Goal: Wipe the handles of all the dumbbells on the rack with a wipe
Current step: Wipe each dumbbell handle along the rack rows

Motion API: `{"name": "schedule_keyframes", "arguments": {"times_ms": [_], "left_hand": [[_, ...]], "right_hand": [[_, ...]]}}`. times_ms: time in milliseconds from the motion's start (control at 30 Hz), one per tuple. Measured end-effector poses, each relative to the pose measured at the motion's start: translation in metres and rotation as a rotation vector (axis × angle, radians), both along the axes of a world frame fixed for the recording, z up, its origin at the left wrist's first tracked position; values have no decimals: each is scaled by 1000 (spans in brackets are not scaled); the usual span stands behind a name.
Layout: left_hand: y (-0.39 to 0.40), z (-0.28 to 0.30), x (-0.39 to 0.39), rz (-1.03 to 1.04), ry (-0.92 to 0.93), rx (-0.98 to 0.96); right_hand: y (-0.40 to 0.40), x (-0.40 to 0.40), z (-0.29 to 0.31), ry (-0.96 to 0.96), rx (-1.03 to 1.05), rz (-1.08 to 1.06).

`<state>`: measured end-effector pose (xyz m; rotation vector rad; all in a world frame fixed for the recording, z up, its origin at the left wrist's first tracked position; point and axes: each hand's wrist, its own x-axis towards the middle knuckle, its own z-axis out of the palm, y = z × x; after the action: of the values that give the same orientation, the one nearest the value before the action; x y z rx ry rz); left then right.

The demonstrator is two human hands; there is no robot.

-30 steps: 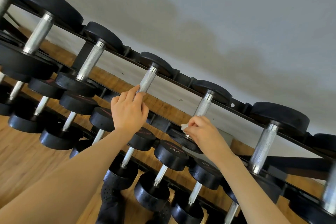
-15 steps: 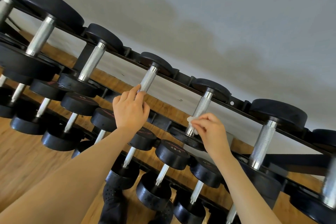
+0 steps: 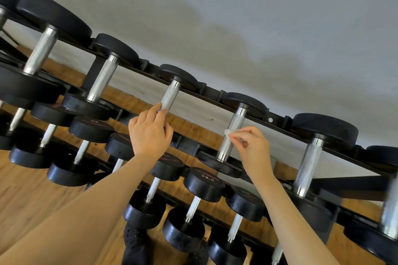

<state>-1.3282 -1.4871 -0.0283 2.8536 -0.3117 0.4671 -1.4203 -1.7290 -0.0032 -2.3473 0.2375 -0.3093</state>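
Note:
A black rack holds rows of black dumbbells with knurled steel handles. My right hand pinches a small white wipe against the handle of a top-row dumbbell, about halfway up it. My left hand grips the lower end of the neighbouring handle to the left, fingers curled round it. More top-row handles stand to either side, one at the left and one at the right.
Lower rows of smaller dumbbells sit below my arms. Wooden floor lies under the rack and a grey wall behind it. Black perforated shoes show at the bottom.
My right hand has slid the wipe up the handle, from its lower end to about the middle. My left hand has stayed on its handle.

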Motion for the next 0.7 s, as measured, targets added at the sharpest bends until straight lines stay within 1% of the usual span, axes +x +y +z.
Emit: {"name": "schedule_keyframes", "arguments": {"times_ms": [167,233,367,467,533,600,700], "left_hand": [[0,1,0,-24,-5,1],[0,2,0,-36,-13,3],[-1,4,-1,-41,-26,-7],[-1,4,0,-45,-21,-10],[-1,5,-1,-46,-25,-9],[-2,5,-1,-47,-29,-12],[-1,5,-1,-45,-2,-12]], "right_hand": [[8,-14,-4,81,-33,118],[7,-14,-4,66,-8,95],[8,-7,-5,-23,7,-19],[12,-15,-11,2,12,3],[12,-23,-12,42,70,52],[9,-24,-11,90,169,59],[6,-18,-9,101,242,-47]]}}
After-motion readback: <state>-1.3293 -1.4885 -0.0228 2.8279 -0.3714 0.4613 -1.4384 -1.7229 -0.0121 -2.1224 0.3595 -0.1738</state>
